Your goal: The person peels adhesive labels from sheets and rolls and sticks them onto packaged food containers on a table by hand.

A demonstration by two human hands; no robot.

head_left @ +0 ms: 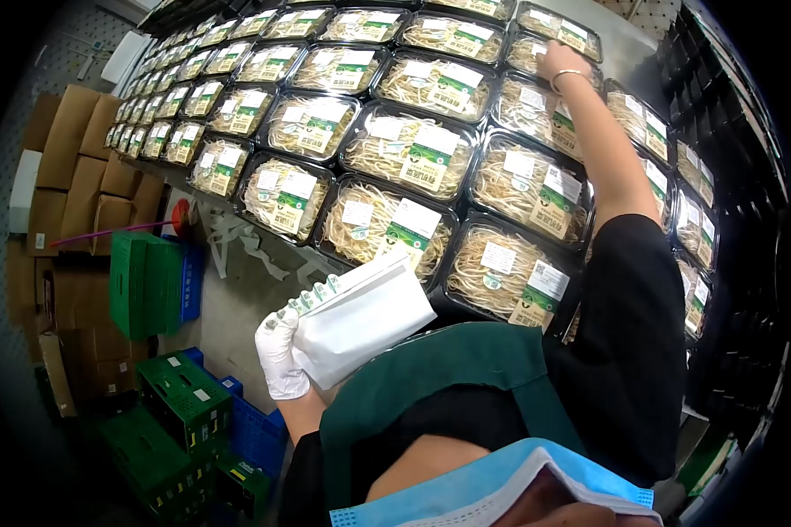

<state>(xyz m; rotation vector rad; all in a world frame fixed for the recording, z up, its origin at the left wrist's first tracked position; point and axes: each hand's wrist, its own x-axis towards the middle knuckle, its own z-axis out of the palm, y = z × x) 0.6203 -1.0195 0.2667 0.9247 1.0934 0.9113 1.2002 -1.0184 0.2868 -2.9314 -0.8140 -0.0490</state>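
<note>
My left hand (281, 351), in a white glove, is closed around a folded white paper sheet (365, 325) at the table's near edge. Small green-and-white stickers (316, 294) line up along its fingertips. My right hand (564, 66), bare with a bangle at the wrist, reaches to the far right. Its fingers are drawn together on a clear-lidded tray of bean sprouts (525, 54); whether something small is between them is hidden. Nearer me lie more sprout trays, such as this tray (501, 268), with white and green labels and small round stickers.
Rows of labelled sprout trays (308, 123) cover the metal table (628, 39). Tall stacks of black trays (720, 114) stand along the right. At left are cardboard boxes (75, 140), green crates (180, 400) and a blue crate (255, 430) on the floor.
</note>
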